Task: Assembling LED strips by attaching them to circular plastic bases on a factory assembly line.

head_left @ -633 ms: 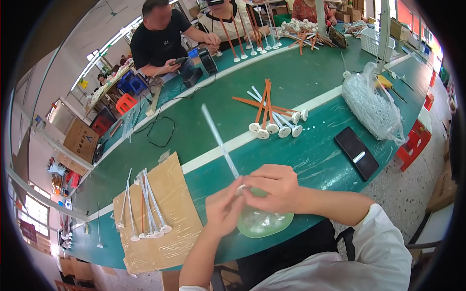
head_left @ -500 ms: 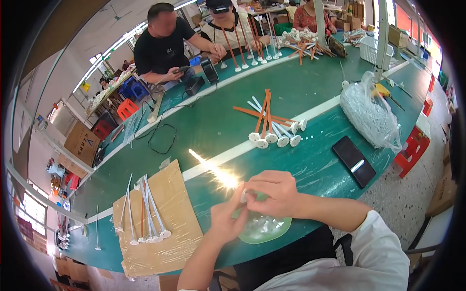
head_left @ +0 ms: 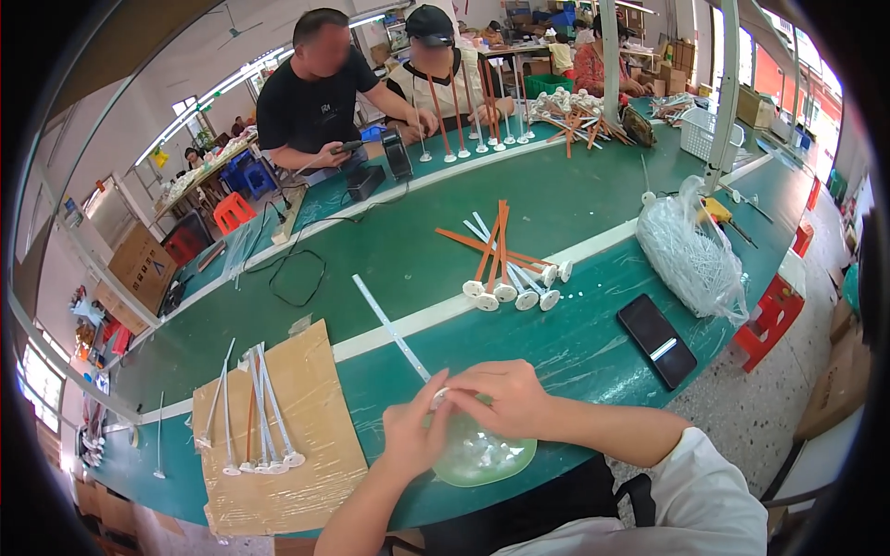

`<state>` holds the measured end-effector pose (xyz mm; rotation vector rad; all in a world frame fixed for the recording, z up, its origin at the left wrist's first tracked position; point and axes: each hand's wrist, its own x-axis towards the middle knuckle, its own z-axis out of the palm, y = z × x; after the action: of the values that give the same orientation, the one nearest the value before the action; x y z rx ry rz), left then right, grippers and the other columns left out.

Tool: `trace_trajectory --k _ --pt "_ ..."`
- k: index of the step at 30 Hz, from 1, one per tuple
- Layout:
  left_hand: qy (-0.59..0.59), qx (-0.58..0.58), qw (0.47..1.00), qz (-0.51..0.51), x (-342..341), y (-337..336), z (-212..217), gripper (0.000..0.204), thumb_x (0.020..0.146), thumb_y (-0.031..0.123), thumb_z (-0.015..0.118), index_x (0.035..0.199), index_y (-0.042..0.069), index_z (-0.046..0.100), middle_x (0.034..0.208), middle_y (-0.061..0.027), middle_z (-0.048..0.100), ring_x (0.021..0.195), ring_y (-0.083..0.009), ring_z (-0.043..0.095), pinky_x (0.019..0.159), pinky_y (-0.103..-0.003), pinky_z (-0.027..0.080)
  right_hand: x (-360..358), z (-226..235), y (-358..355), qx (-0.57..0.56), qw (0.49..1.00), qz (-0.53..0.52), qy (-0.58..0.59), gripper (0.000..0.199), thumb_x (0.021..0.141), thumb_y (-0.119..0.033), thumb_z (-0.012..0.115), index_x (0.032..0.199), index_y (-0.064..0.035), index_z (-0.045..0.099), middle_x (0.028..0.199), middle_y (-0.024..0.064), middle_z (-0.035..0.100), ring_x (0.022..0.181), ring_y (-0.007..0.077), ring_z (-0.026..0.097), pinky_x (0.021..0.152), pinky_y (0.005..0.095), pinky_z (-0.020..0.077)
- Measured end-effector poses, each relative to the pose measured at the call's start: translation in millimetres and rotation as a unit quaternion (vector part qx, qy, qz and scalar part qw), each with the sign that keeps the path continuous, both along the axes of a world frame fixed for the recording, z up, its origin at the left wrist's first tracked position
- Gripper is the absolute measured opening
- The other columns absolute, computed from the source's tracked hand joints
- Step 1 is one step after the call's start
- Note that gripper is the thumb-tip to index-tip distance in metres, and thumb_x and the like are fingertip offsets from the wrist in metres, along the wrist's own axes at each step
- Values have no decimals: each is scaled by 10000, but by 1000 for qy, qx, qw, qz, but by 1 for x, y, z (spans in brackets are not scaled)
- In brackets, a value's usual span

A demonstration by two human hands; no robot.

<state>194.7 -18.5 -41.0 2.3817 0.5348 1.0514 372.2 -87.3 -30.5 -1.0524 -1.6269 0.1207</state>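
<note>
Watching remotely, I see the left hand (head_left: 413, 434) and right hand (head_left: 505, 397) pinching the white disc (head_left: 439, 398) of a pale strip (head_left: 391, 324), slanting leftward over the green table (head_left: 565, 357), near a green dish (head_left: 487, 474).

Green dish (head_left: 477, 479): far rim hidden behind right hand (head_left: 502, 398); clear bits (head_left: 491, 454) inside too small to identify. Just beyond dish, white disc (head_left: 439, 398) partly covered by left hand (head_left: 413, 435) and right; near end of pale strip (head_left: 390, 326) hidden. Right of dish, white sleeve (head_left: 705, 496) cut by lower edge.
</note>
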Motion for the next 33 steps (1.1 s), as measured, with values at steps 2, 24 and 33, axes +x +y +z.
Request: trace_trajectory --k 2,24,33 --pt "21 -3 1000 9 2 2 1 370 904 -6 637 1270 -31 597 872 -164 737 791 -256 757 702 -305 585 0 2 -1 -72 995 -41 -47 105 827 -100 724 888 -14 710 779 111 705 686 298 692 628 362 574" --pt "-59 -123 990 47 1 6 -6 316 926 59 637 1240 30 620 892 -136 750 841 -222 749 758 -301 562 10 8 -5 -228 934 241 -135 110 872 -107 679 959 -55 721 857 104 700 735 271 664 691 352 539" --pt "-88 -186 978 19 -2 3 -1 332 934 52 626 1262 11 600 938 -137 749 886 -200 740 808 -305 564 11 5 -2 -212 956 196 -44 108 849 -109 730 941 -54 736 808 76 721 676 152 693 632 274 552"
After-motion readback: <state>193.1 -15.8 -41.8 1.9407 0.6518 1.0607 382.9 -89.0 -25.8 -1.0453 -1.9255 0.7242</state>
